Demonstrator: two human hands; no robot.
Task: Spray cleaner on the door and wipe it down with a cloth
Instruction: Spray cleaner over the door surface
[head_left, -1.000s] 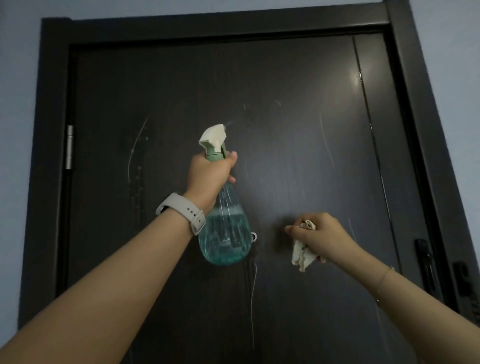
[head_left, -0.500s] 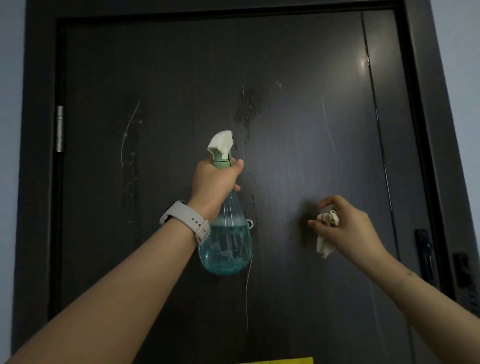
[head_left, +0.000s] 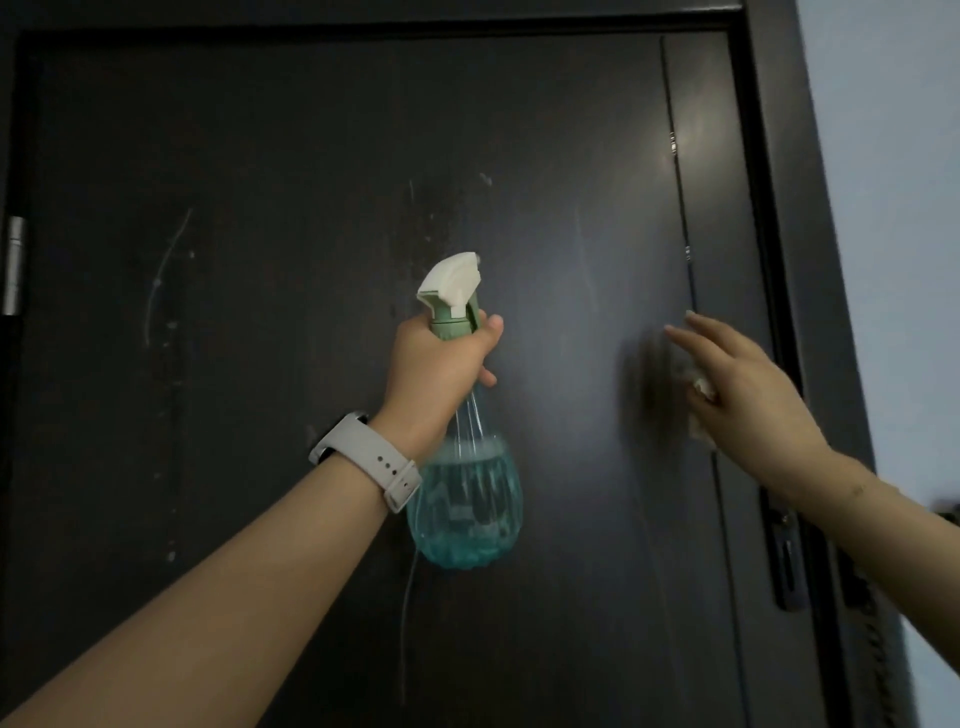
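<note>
Dark wood-grain covers the door (head_left: 311, 182), which fills nearly the whole head view and carries pale streaks, specks and a thin run of liquid trailing down below the spray bottle (head_left: 465, 499). The bottle is held up in front of the door's middle, its clear ribbed belly partly filled with blue-green liquid, its green neck topped by a white trigger head (head_left: 451, 280) pointing toward the panel. The left hand (head_left: 439, 371) grips the bottle at the neck, fingers curled round it just under the trigger head, thumb tip showing at the right side. A pale grey watch strap (head_left: 371, 465) circles that wrist.

To the right, the right hand (head_left: 748, 395) reaches toward the door near a thin vertical groove (head_left: 680, 208), fingers stretched out and blurred. A small bit of whitish cloth (head_left: 701, 387) shows under the palm, tucked between hand and door; whether the thumb pinches it or the palm merely presses it cannot be told.

Farther out, a dark frame (head_left: 774, 156) borders the door, with a metal hinge (head_left: 14, 265) at the left edge and a dark handle plate (head_left: 787, 551) low on the right. Pale wall (head_left: 893, 208) lies beyond the frame at the right.
</note>
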